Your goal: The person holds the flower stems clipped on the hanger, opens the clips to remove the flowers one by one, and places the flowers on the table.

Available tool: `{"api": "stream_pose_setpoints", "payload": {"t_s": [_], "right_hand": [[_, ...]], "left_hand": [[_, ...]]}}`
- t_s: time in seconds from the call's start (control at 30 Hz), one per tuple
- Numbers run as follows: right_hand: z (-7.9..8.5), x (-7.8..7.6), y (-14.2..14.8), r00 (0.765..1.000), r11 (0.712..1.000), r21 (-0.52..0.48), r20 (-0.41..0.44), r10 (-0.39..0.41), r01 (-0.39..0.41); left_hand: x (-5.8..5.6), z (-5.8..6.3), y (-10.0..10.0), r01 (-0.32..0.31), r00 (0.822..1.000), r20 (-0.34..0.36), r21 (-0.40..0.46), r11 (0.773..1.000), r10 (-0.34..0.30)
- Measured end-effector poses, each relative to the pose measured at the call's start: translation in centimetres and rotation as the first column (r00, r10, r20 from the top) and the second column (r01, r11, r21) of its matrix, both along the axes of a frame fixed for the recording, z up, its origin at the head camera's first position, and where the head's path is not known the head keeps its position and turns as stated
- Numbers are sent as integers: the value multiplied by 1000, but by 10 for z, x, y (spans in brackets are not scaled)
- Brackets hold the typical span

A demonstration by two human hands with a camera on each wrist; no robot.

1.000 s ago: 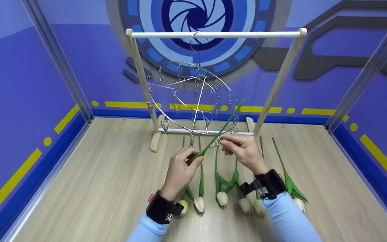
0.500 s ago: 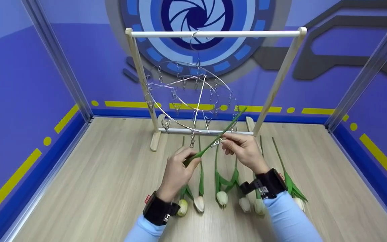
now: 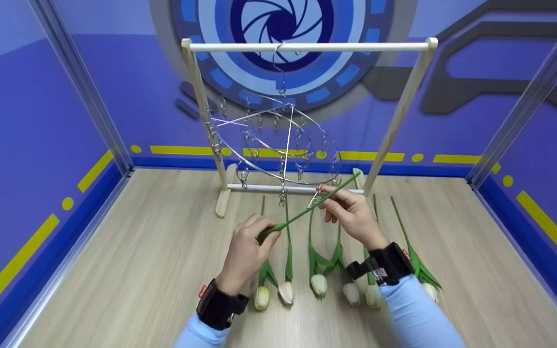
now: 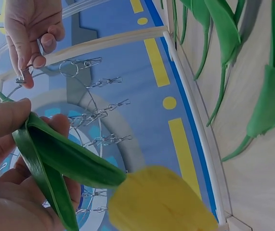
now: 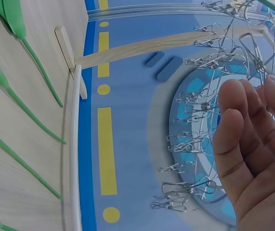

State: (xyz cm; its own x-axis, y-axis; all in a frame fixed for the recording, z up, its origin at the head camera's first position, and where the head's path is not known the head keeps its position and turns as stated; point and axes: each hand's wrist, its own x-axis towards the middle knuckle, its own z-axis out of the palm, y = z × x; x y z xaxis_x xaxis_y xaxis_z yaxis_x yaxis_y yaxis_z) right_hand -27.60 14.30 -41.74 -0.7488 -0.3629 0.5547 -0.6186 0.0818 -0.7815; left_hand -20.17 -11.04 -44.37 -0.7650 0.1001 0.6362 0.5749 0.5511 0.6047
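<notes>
My left hand [image 3: 247, 246] holds an artificial tulip by its leafy part. The green stem [image 3: 302, 211] slants up to the right, across the front of my right fingers. In the left wrist view the yellow bloom [image 4: 161, 202] and folded green leaves [image 4: 74, 159] show; in the head view the bloom is hidden beneath the hand. My right hand [image 3: 353, 215] pinches a metal clip [image 3: 314, 199] between thumb and forefinger, right at the stem. This clip belongs to a round wire hanger [image 3: 259, 166] with several dangling clips; the right wrist view shows its wire clips [image 5: 255, 55] close up.
The hanger hooks over the white bar [image 3: 346, 47] of a wooden-ended stand [image 3: 399, 121]. Several tulips lie on the wood-grain table, among them a yellowish one [image 3: 261, 297], a pinkish one [image 3: 286, 292] and a white one [image 3: 319, 285]. Blue patterned walls [image 3: 510, 121] enclose the table.
My left hand has moved left and down, and the tulip's stem now lies flatter with its tip lower. My right hand stays nearly in place with the clip. The hanger has shifted slightly.
</notes>
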Motion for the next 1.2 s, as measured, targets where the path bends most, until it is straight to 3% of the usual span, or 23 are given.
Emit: {"api": "stream_pose_setpoints", "payload": {"t_s": [0.5,0.83,1.2], "right_hand": [[6,1,6,996,996,-27,6,-85,85],[4,6,18,992,993,-5,33,-120,120],[-15,25,34,986,985,-51,12,-165,165]], "left_hand": [[12,-1,-18,-46,999,10,-75,996,47],[13,-8,-29,-76,997,10,-88,993,77],[10,-17,-37,-135,990,15,-122,983,138]]}}
